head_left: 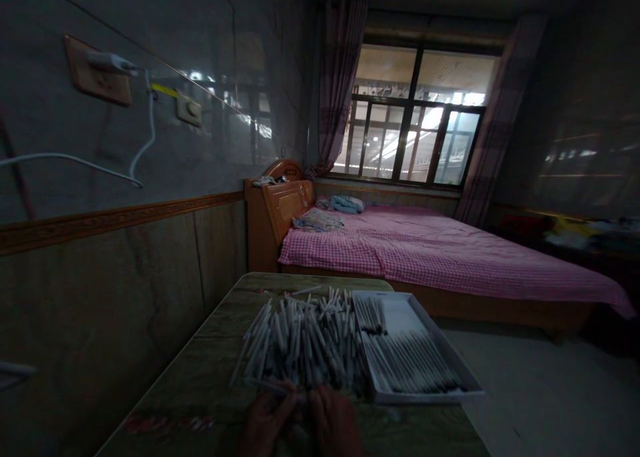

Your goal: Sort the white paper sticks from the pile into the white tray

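Low over the near part of a greenish-brown, wood-patterned table (200,350), a slim whitish pen-like stick (270,385) is pinched between the thumb and fingers of the left hand (265,420). At its right end, the curled fingers of the right hand (334,417) are brought in close; whether anything is gripped there cannot be told, as the fingertips are blurred and dim. Just beyond the hands, the table's middle is covered by a loose heap of whitish, slender sticks (305,340), spread towards the far edge. By the right edge, a shallow white rectangular tray (400,310) is set, its near side filled by a slanting row of dark-ended sticks (410,363), with a smaller bunch (371,315) laid in its far left corner.
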Action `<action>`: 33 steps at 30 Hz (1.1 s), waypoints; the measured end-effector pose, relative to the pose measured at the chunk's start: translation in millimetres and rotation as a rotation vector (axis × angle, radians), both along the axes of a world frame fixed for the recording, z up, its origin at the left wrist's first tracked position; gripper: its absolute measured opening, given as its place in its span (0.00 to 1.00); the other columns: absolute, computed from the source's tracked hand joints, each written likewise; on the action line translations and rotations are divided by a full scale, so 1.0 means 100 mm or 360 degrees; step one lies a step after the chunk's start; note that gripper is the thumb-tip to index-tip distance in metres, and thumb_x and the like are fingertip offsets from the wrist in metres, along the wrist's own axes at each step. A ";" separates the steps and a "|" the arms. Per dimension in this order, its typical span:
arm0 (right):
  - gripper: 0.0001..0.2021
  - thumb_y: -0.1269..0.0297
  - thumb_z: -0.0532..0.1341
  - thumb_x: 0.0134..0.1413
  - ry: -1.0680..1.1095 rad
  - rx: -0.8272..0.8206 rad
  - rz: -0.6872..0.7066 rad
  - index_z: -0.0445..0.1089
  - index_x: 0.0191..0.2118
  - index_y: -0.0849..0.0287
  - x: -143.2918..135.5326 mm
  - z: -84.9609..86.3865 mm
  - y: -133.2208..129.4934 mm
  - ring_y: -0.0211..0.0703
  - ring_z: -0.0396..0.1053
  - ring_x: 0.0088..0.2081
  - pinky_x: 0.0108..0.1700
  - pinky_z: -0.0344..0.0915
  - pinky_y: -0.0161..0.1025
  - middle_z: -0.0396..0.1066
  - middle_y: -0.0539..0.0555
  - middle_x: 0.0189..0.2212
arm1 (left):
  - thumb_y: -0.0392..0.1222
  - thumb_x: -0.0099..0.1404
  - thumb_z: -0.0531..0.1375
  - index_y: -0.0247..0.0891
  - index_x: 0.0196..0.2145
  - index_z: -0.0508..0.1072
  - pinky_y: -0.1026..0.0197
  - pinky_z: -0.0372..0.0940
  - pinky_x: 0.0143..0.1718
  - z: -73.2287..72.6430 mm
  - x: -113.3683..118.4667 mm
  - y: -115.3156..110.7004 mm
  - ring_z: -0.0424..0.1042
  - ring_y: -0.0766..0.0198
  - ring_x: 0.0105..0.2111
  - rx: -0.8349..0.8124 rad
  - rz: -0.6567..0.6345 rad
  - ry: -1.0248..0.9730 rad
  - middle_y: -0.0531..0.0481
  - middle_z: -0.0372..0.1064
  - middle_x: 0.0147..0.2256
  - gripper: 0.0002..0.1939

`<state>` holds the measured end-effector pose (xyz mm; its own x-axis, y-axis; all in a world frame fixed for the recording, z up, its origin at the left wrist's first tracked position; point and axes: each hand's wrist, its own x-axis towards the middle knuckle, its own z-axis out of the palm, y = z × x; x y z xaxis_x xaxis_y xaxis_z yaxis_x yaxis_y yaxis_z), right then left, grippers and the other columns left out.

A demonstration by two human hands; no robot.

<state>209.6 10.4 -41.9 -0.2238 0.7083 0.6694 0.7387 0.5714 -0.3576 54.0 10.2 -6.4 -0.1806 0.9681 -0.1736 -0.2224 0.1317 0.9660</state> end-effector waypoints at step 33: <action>0.16 0.59 0.49 0.72 0.0134 -0.0008 0.0002 0.70 0.35 0.52 0.00 0.03 -0.03 0.41 0.73 0.25 0.27 0.63 0.33 0.74 0.49 0.25 | 0.67 0.31 0.73 0.39 0.26 0.74 0.63 0.60 0.18 -0.08 0.03 -0.01 0.71 0.62 0.17 0.0015 0.0049 -0.0074 0.54 0.73 0.18 0.33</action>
